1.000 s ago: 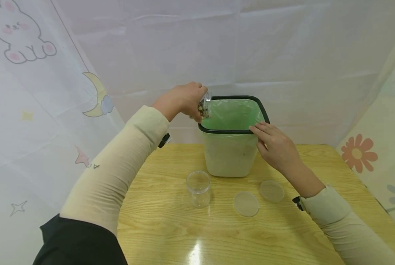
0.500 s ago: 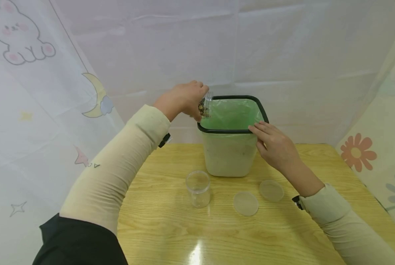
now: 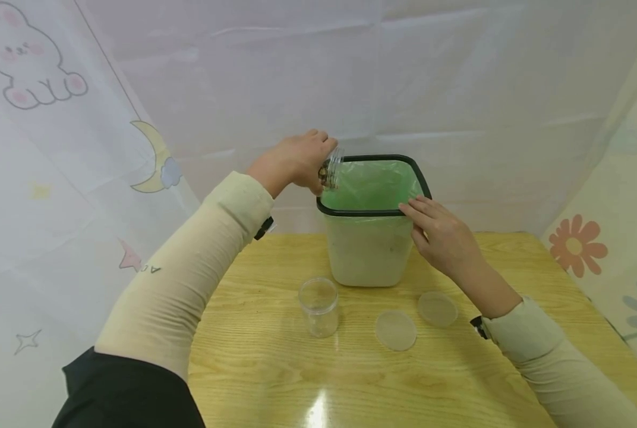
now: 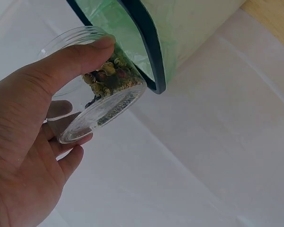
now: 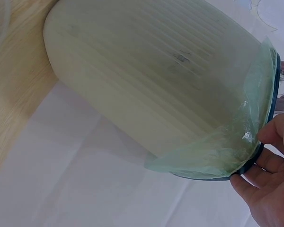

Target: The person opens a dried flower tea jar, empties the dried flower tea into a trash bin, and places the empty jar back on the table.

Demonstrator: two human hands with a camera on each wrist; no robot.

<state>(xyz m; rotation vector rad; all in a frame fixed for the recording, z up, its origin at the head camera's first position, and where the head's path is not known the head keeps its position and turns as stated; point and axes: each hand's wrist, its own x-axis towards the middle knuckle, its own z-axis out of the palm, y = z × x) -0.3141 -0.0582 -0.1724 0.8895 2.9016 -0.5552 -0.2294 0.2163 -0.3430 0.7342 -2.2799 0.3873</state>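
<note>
My left hand (image 3: 297, 159) grips a clear plastic jar (image 3: 331, 169) tipped on its side, its threaded mouth over the left part of the trash bin's (image 3: 369, 252) opening. Dried yellowish and brown flower-like pieces (image 4: 106, 78) with finer crumbs lie inside it, in the left wrist view. The bin is pale, with a dark rim ring (image 3: 366, 213) and a thin green liner bag (image 3: 380, 183). At the bin's front right corner, my right hand (image 3: 445, 238) holds the rim, thumb and fingers on either side of it and the overhanging liner (image 5: 213, 158).
A second clear jar (image 3: 319, 309), without a lid, stands upright on the wooden table (image 3: 254, 368) in front of the bin. Two flat translucent round lids (image 3: 396, 330) lie to its right. Pale printed cloth (image 3: 457, 89) hangs behind and at both sides.
</note>
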